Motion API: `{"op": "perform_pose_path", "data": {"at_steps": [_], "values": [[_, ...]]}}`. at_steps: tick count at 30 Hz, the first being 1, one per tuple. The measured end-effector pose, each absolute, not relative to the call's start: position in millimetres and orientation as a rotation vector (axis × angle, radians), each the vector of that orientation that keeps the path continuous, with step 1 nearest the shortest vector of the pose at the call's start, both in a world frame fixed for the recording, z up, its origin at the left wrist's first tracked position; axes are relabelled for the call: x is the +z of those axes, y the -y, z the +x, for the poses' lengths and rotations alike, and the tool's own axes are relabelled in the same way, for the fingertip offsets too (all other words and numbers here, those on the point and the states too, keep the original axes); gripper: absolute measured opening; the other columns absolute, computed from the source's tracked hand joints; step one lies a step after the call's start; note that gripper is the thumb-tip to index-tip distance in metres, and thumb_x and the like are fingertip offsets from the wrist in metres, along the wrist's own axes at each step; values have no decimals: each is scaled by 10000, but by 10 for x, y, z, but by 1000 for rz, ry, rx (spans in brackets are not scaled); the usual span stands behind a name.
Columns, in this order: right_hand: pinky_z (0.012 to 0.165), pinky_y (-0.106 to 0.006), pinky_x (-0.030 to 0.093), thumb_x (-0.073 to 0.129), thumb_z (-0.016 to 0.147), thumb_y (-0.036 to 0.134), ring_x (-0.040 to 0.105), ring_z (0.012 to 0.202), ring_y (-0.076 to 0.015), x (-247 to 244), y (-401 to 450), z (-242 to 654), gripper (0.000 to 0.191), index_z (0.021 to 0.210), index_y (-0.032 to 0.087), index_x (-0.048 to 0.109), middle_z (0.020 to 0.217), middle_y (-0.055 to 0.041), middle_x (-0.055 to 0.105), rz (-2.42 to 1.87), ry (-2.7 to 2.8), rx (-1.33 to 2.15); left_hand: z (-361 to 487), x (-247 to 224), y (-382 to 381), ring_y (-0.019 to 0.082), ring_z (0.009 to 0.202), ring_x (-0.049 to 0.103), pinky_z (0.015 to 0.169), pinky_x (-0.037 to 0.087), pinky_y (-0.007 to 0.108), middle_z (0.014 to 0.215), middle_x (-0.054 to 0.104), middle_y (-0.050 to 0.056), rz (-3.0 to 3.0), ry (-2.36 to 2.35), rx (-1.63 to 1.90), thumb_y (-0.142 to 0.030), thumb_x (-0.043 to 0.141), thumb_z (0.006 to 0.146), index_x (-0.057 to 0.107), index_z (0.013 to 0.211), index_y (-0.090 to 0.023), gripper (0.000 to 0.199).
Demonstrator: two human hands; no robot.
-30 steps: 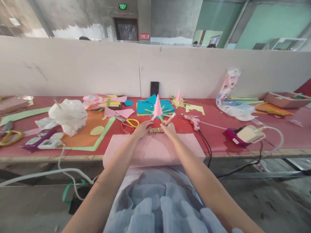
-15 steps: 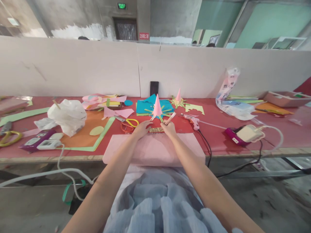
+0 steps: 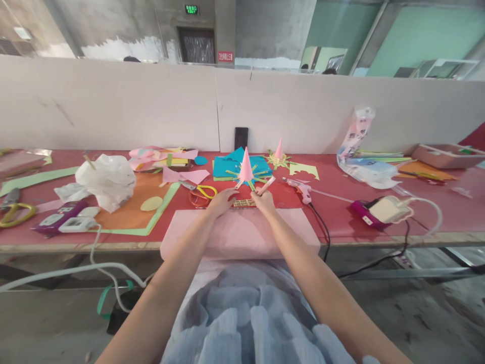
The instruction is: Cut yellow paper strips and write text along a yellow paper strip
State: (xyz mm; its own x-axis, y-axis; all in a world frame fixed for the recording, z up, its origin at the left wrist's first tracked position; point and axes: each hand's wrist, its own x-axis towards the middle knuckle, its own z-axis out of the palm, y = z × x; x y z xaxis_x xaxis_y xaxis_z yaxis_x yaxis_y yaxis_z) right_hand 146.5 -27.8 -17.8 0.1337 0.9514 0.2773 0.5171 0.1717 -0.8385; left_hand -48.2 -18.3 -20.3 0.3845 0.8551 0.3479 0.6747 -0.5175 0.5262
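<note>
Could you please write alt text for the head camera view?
Two bare hands meet over a small ruler on a red table: the left hand rests flat, the right hand holds a pink pen. A pink paper cone, scissors and glue gun lie nearby.

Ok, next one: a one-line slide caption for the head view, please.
Left hand steadies a ruler on pink paper while the right hand grips a pink pen beside a pink paper cone.

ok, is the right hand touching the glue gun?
Apart. The head view shows the right hand holding a pink stick, with a strip of bare red table between it and the glue gun to its right.
</note>
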Motion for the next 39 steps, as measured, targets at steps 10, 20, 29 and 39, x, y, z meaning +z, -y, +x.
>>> {"op": "perform_pose_path", "data": {"at_steps": [10, 20, 29, 39], "values": [[498, -215, 295, 481, 717, 314, 435, 509, -118, -195, 271, 1473, 270, 515, 208, 336, 476, 42, 398, -1465, 1566, 438, -475, -166, 214, 178, 1243, 474, 1091, 330, 330, 1326, 543, 35, 2344, -1339, 853, -235, 470, 854, 588, 1187, -224, 354], [493, -225, 295, 497, 693, 291, 409, 493, -117, -191, 275, 1464, 268, 514, 210, 315, 467, 46, 365, -1469, 1547, 500, -482, -219, 163, 181, 1245, 471, 1089, 334, 339, 1324, 545, 32, 2358, -1329, 859, -250, 467, 858, 581, 1197, -230, 358], [488, -227, 299, 504, 699, 307, 424, 502, -124, -197, 266, 1470, 281, 514, 214, 314, 469, 44, 370, -1451, 1545, 505, -485, -209, 180, 186, 1234, 483, 1085, 340, 335, 1323, 544, 47, 2348, -1329, 878, -235, 471, 851, 592, 1183, -214, 354], [489, -224, 313, 509, 699, 297, 448, 494, -127, -162, 295, 1468, 286, 496, 217, 324, 451, 44, 405, -1452, 1504, 529, -475, -209, 173, 187, 1231, 486, 1087, 337, 336, 1318, 546, 67, 2355, -1324, 873, -220, 474, 850, 590, 1187, -191, 358]]}}
